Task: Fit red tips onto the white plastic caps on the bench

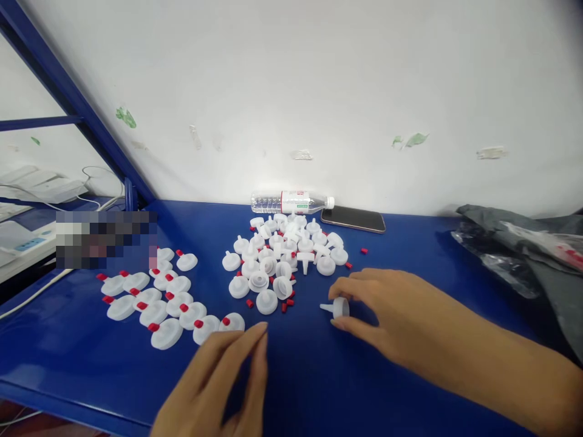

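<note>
Between the thumb and fingers of my right hand (378, 309) is a white plastic nozzle cap (340, 308), tilted so its thin spout points left. My left hand (223, 376) has thumb and fingertips pressed together at the front; whatever they may hold is hidden. Beyond both hands lies a loose pile of white nozzle caps (266, 301) with bare spouts, some upright and some on their sides. Small red tip caps (290, 302) are scattered in and around that pile. To the left, several white nozzle caps (166, 332) lie grouped together, each with a red tip on its spout.
A clear water bottle (294, 202) lies along the wall, with a dark phone (353, 219) beside it. Grey plastic bags (523, 255) cover the right end of the blue table (310, 376). On the left are a blue metal frame (86, 109), a white cable and a power strip.
</note>
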The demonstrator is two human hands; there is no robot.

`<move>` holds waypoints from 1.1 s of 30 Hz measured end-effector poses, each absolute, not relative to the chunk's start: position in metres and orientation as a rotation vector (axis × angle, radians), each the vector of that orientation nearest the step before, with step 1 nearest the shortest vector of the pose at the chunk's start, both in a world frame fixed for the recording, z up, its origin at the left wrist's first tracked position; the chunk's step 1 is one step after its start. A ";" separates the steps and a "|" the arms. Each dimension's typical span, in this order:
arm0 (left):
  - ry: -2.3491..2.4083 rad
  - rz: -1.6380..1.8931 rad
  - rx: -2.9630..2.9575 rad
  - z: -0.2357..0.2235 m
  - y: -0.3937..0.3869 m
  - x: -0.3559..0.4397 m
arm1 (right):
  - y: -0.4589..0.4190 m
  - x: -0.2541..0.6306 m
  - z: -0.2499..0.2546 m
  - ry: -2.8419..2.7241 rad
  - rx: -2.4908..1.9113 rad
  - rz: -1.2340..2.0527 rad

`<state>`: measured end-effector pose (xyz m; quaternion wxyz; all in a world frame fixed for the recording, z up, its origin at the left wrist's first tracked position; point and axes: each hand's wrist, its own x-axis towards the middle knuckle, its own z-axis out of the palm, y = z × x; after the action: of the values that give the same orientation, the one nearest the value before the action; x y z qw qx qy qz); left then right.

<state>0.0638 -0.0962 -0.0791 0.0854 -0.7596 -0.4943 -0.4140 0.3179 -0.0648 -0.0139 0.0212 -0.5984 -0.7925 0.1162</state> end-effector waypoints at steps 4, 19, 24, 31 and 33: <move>-1.412 -1.056 -2.432 -0.081 -0.083 0.083 | -0.069 0.313 -0.019 -2.448 -1.784 0.390; -1.427 -1.003 -2.508 -0.080 -0.071 0.098 | -0.072 0.313 -0.015 -2.402 -1.668 0.617; -1.414 -1.175 -2.616 -0.084 -0.074 0.089 | -0.074 0.314 -0.007 -2.327 -1.635 0.700; -1.620 -1.611 -2.823 -0.070 -0.083 0.083 | -0.077 0.313 -0.002 -2.262 -1.475 0.688; -1.702 -1.781 -2.877 -0.065 -0.086 0.085 | -0.078 0.312 -0.001 -2.250 -1.446 0.651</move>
<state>0.0847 -0.0855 -0.0649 -0.3173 -0.7204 -0.4261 -0.4460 0.3122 -0.0783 -0.0011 0.1932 -0.5154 -0.8020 0.2320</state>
